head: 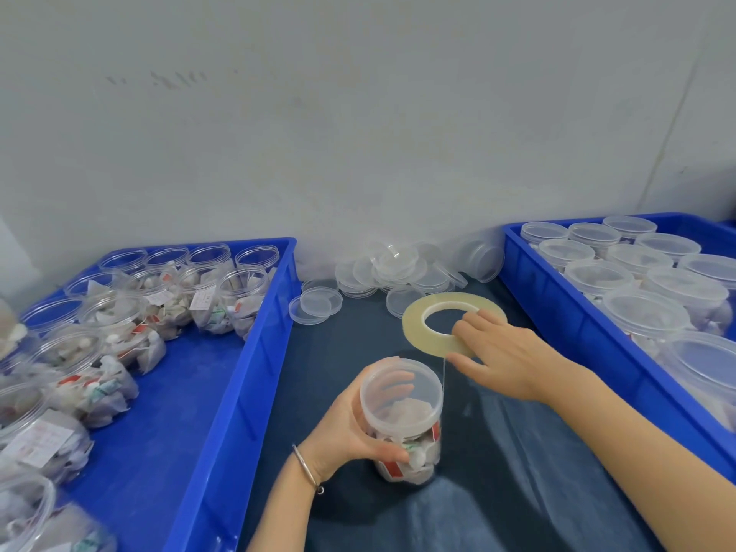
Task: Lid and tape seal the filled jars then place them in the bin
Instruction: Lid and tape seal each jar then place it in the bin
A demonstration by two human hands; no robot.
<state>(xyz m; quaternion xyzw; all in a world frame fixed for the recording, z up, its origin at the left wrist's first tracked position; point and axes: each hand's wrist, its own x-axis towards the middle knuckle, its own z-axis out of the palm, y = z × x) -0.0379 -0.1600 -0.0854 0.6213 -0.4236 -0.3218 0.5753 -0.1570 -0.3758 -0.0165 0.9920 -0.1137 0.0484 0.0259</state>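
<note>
Both forearms reach in over the desk [517, 492]. Left hand [350, 428] curls round the lidded jar [402, 420], standing between two blue bins. Right hand [506, 352] pinches the tape roll [418, 324], a strand running to the lid: sealing underway; next, wrap the rim.

We find open dark cloth [498, 472] between the two blue bins, mostly in front of and to the right of the jar [402, 424] standing mid-table. The left bin [239, 372] walls off one side, its near floor bare beside open jars [167, 296]. The right bin [557, 312] is packed with lidded jars [645, 316]. Loose lids [382, 272] crowd the strip against the wall [358, 133], with the tape roll [442, 322] just before them.
</note>
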